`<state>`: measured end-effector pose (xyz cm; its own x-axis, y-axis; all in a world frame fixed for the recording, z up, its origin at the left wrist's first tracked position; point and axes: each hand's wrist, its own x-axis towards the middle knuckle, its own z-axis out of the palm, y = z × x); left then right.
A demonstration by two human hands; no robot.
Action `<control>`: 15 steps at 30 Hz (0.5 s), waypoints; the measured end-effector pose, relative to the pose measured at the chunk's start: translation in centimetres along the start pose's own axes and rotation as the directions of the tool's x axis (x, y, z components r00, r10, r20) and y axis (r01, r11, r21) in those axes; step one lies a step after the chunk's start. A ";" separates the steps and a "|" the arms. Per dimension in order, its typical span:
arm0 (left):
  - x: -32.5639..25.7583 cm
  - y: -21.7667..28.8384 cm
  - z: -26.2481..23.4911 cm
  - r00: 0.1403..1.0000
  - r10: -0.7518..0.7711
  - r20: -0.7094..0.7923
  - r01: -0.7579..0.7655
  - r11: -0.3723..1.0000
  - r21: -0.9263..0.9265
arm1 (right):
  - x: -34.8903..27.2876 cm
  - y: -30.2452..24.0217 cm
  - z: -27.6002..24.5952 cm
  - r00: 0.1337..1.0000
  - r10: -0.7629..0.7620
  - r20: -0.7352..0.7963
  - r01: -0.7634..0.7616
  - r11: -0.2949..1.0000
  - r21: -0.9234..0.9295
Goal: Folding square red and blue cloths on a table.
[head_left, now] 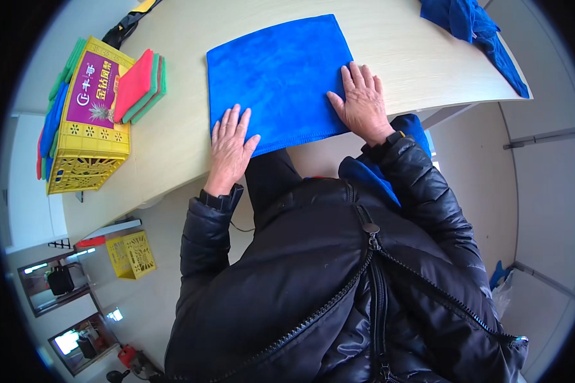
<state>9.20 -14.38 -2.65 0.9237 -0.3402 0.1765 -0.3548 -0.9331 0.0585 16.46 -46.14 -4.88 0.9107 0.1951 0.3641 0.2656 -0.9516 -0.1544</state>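
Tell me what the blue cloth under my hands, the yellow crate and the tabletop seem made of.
Blue cloth: probably microfibre, matte, with mottled nap and stitched edge.
Yellow crate: likely moulded plastic, slightly glossy, with repeated cut-outs and even colour.
Tabletop: wood or laminate, I can't tell which; smooth, faint grain.

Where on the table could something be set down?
Tabletop lies bare between the folded cloths by the yellow crate and the blue cloth, and from there rightward to the rumpled fabric. Crowded: the crate's spot, and the blue cloth, under left hand and right hand.

Pale table (179,121), light panelled wall (549,185)
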 end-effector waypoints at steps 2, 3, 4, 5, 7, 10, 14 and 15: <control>-1.4 -0.8 0.3 0.999 -0.044 -0.014 0.044 0.999 -0.004 | 0.1 0.3 0.2 1.000 -0.002 0.011 0.002 1.000 -0.006; -2.0 -1.2 0.4 0.998 -0.065 -0.023 0.065 0.998 -0.005 | 0.1 0.5 0.1 1.000 -0.003 0.015 0.003 1.000 -0.009; -2.5 -1.6 0.3 0.997 -0.070 -0.027 0.070 0.998 -0.007 | 0.3 0.7 0.1 1.000 -0.009 0.014 0.009 1.000 -0.010; -2.9 -2.1 0.2 0.996 -0.083 -0.041 0.082 0.996 -0.027 | 0.4 1.0 0.0 1.000 0.006 0.024 -0.005 1.000 -0.008; -3.6 -2.7 0.0 0.992 -0.105 -0.070 0.101 0.993 -0.065 | 0.6 1.3 -0.2 0.998 0.037 0.042 -0.037 0.999 -0.004; -4.5 -2.9 -0.5 0.988 -0.140 -0.060 0.136 0.989 -0.064 | 0.6 0.7 -0.7 0.999 0.019 0.038 -0.015 0.994 -0.112; -2.4 -1.3 -1.3 0.990 -0.101 -0.102 0.091 0.990 -0.105 | 1.1 -2.9 -1.8 0.989 -0.146 0.008 0.146 0.989 0.009; -1.6 -0.7 -1.4 0.989 -0.071 -0.127 0.054 0.991 -0.126 | 1.1 -4.2 -2.0 0.990 -0.140 0.004 0.140 0.990 0.001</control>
<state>7.78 -13.03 -1.63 0.9204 -0.2559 0.2955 -0.3195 -0.9280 0.1915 15.71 -42.37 -2.01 0.8659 0.3268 0.3787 0.3903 -0.9150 -0.1027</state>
